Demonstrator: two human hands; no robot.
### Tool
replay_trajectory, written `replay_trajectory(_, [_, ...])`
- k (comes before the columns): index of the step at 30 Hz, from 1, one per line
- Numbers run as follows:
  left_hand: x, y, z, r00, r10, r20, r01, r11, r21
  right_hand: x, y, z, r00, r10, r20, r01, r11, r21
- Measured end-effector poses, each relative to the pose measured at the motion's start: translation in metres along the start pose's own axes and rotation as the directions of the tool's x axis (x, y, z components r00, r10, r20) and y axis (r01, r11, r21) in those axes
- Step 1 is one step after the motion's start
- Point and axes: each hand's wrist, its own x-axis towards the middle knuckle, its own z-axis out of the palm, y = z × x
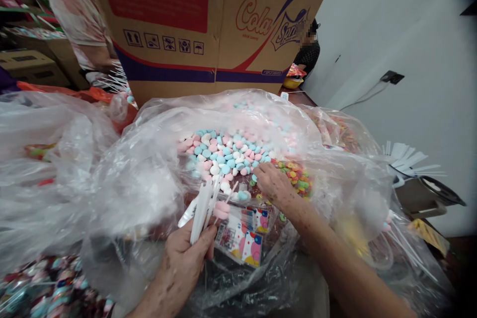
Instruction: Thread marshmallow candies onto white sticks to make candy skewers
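My left hand [188,246] is closed round a bundle of flat white plastic sticks [203,208]. Beside the bundle, a thin stick threaded with pink candies [222,210] rises from the same fingers. My right hand [271,181] reaches to the edge of a heap of pink, blue and white candies [231,154], its fingertips drawn together; what they pinch, if anything, is too small to name. Right under that wrist lie red, green and orange ring candies [296,176]. Printed cards with colourful dots [242,243] lie between my hands on clear plastic.
A large cola candy carton [167,20] stands behind the heap. Crumpled clear plastic bags [67,144] spread on the left. More white sticks [408,159] fan out at right near a dark container [425,194]. One person [80,15] stands at back left, another [311,52] at back right.
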Motion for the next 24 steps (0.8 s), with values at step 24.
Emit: replay_trajectory(24, [-0.003,0.002,0.006,0.996,-0.087,0.027,0.087,0.996,-0.011,-0.015,-0.013,-0.001,0.999,-0.036,0.018,0.033,0.988,0.148])
